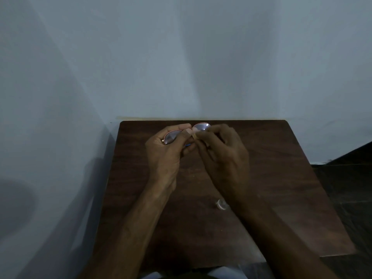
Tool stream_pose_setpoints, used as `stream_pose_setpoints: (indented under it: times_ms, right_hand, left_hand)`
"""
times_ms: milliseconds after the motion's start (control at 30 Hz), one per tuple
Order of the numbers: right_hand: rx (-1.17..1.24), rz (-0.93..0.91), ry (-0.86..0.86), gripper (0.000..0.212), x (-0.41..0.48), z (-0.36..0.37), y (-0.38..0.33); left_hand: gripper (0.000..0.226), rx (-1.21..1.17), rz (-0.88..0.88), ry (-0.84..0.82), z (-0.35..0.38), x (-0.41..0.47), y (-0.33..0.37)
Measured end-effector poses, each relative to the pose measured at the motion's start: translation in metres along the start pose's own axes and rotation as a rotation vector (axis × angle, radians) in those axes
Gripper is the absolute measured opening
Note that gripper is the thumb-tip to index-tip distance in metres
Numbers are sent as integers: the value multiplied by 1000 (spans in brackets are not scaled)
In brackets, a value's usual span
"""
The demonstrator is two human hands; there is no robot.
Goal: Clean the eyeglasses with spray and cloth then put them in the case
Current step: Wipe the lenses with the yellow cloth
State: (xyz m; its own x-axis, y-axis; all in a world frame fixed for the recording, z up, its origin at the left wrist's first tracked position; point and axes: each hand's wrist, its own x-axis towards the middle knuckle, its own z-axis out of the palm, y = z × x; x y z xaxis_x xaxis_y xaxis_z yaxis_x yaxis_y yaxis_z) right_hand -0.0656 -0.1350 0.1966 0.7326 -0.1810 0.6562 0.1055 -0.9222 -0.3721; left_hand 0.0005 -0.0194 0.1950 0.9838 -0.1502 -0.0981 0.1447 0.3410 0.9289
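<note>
I hold a pair of eyeglasses with a thin reddish frame above the far part of the dark wooden table. My left hand grips the left lens side, thumb across the frame. My right hand pinches a small pale piece of cloth against the right lens near the bridge. A small clear spray bottle lies on the table beside my right forearm. A bit of blue shows under my left fingers. No case is visible.
The table stands in a corner, with pale walls behind and to the left. A dark tiled floor lies to the right. The light is dim.
</note>
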Motion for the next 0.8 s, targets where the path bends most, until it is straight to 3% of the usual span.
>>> stream_pose_setpoints:
  times_ms: [133, 333, 500, 667, 800]
  right_hand:
    - [-15, 91, 37, 7, 14, -3, 15]
    - [3, 0, -70, 19, -4, -1, -2]
    - [-6, 109, 80, 4, 18, -8, 13]
    - [67, 29, -36, 12, 3, -5, -8]
    - [12, 116, 61, 6, 17, -9, 8]
  left_hand:
    - [10, -38, -13, 0, -5, 0, -1]
    - [10, -27, -18, 5, -4, -1, 2]
    - [9, -24, 7, -17, -4, -2, 0]
    - [12, -15, 0, -17, 0, -6, 1]
    - [12, -9, -24, -30, 0, -10, -5]
